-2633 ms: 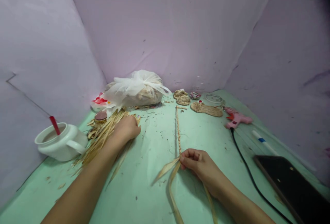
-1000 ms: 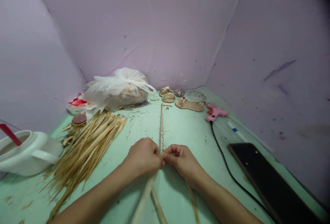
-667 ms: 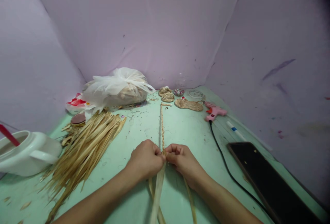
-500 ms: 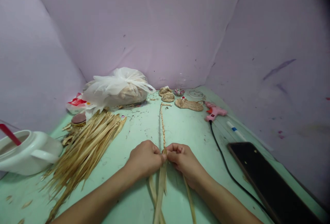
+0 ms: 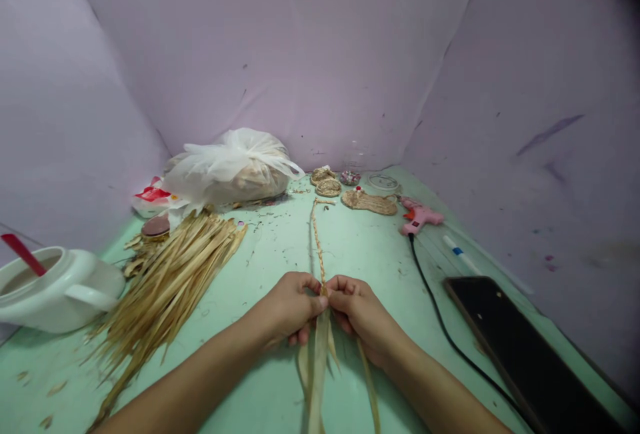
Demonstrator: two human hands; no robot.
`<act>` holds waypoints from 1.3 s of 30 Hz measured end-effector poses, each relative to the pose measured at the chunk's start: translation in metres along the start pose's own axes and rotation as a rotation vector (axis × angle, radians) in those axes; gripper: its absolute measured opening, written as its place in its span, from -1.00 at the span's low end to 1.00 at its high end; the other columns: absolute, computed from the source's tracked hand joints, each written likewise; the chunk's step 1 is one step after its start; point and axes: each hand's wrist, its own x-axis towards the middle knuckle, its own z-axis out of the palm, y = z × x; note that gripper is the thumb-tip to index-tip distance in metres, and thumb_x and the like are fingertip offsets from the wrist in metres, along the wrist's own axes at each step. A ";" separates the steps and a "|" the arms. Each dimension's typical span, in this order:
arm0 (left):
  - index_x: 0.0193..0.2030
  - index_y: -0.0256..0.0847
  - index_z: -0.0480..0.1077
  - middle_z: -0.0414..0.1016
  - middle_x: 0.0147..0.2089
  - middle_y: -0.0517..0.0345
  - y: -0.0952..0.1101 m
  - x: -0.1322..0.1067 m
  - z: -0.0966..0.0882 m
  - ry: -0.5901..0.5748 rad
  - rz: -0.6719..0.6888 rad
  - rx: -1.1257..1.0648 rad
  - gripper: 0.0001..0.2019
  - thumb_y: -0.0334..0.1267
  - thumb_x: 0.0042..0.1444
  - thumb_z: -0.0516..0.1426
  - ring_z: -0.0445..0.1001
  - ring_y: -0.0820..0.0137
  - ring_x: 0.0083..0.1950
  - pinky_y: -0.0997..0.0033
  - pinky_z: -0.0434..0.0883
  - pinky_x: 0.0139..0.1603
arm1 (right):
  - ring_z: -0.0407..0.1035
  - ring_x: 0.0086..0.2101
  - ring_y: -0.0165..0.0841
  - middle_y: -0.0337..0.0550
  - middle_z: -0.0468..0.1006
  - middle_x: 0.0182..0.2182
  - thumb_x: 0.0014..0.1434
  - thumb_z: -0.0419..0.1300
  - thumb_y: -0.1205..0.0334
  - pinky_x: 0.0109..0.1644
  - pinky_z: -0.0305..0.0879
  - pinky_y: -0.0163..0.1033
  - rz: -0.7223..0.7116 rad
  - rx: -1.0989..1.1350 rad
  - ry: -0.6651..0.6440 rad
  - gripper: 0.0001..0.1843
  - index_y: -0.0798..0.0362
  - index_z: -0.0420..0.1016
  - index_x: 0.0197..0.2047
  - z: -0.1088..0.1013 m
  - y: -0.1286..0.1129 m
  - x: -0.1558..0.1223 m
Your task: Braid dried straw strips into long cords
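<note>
A thin straw braid point(image 5: 318, 242) stretches away from me over the green table, its far end bent to the right. At its near end, my left hand point(image 5: 296, 304) and my right hand point(image 5: 356, 307) meet, both with fingers pinched on the braid where the loose strips begin. Wide pale dried-leaf strips point(image 5: 319, 367) hang from the pinch toward me. Another narrow strip point(image 5: 368, 381) trails below my right hand. The exact crossing of the strips is hidden by my thumbs and fingertips.
Left: a bundle of dried strips point(image 5: 170, 281), a white pot point(image 5: 65, 291) and a tied plastic bag point(image 5: 235, 171). At the back lie woven straw pieces point(image 5: 369, 203) and a bead container point(image 5: 351, 178). Right: a pink glue gun point(image 5: 420, 217) with black cord point(image 5: 440, 321), a marker point(image 5: 461, 254), a phone point(image 5: 520, 347).
The fingers of my left hand have opened out a little under the strips, and the thumb has shifted. The loose strips have swung slightly right. The view has moved slightly.
</note>
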 end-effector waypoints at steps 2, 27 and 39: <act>-0.34 -0.24 0.24 0.18 -0.76 0.36 -0.003 0.003 -0.001 -0.018 0.030 -0.013 -0.87 -0.25 -0.03 0.01 0.05 0.59 -0.82 0.61 -0.03 -0.77 | -0.15 -0.78 -0.62 -0.45 0.06 -0.83 -0.22 0.08 0.34 -0.69 -0.33 -0.38 0.002 -0.002 0.007 -0.90 0.07 0.16 -0.59 0.000 0.001 0.000; -0.33 -0.31 0.32 0.39 -0.60 0.22 0.000 0.001 -0.009 -0.070 0.018 -0.193 -0.74 -0.45 -0.28 0.09 0.09 0.64 -0.77 0.61 -0.01 -0.77 | 0.10 -0.69 -0.54 -0.34 0.26 -0.76 -0.11 0.07 0.28 -0.59 -0.14 -0.38 -0.033 -0.025 -0.039 -0.86 0.07 0.15 -0.60 0.004 0.003 0.000; -0.49 -0.28 0.21 0.29 -0.70 0.25 -0.006 0.008 -0.013 -0.041 0.077 -0.147 -0.83 -0.23 -0.15 0.11 0.23 0.54 -0.75 0.58 0.18 -0.82 | -0.07 -0.72 -0.59 -0.37 0.23 -0.74 -0.12 0.09 0.31 -0.62 -0.22 -0.37 -0.043 -0.108 -0.007 -0.89 0.09 0.20 -0.58 0.002 0.001 -0.001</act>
